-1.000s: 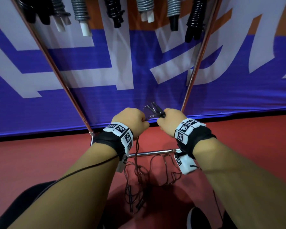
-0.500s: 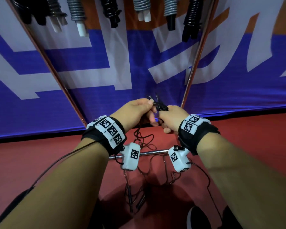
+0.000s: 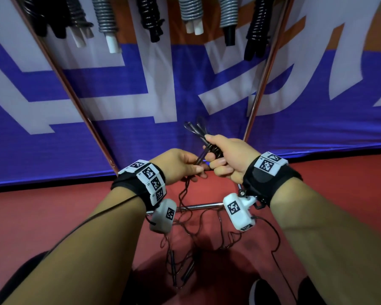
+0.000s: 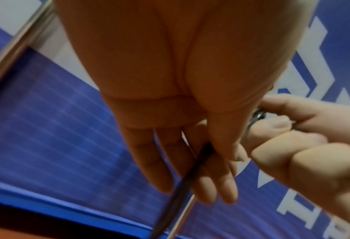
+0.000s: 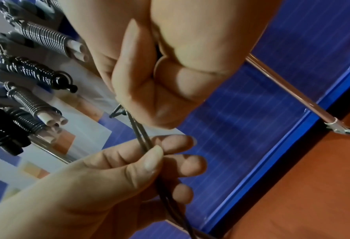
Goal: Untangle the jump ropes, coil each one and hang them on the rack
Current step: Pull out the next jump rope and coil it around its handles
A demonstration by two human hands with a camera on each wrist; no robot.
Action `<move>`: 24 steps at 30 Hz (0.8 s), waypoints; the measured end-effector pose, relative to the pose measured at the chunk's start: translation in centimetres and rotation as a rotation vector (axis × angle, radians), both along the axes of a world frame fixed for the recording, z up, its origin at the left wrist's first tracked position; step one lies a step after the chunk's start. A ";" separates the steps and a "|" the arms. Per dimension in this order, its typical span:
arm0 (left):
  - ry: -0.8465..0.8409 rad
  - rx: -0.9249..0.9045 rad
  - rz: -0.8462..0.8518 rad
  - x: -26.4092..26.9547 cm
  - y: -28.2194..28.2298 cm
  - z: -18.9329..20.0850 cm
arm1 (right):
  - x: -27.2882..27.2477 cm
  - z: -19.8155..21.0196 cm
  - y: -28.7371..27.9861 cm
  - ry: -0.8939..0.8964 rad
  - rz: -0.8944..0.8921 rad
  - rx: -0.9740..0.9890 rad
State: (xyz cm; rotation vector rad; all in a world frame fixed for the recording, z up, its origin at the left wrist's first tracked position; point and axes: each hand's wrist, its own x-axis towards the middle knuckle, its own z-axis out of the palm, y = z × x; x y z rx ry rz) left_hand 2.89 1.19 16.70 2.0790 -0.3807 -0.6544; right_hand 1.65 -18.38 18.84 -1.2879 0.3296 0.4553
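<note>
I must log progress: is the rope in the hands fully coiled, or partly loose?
Partly loose. The right hand grips a few loops of rope, but strands hang from the left hand to the floor.

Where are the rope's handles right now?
In the head view the handles lie on the red floor at bottom centre, between the forearms and just below the rack's bottom bar, with loose rope hanging to them from the left hand.

Both forearms reach forward, the right hand (image 3: 228,156) fisted, left hand (image 3: 180,166) pinching with thumb and fingers.
</note>
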 end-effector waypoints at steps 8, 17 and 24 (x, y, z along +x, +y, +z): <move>-0.020 0.041 0.066 0.2 0.5 -0.4 | -1.0 0.3 0.2 -0.023 0.244 0.014; -0.184 -0.190 0.000 1.6 3.0 0.1 | -3.0 1.8 -0.5 -0.024 0.700 -0.163; -0.274 -0.042 -0.062 1.5 3.0 1.6 | -2.5 -0.8 0.0 0.102 0.885 -0.399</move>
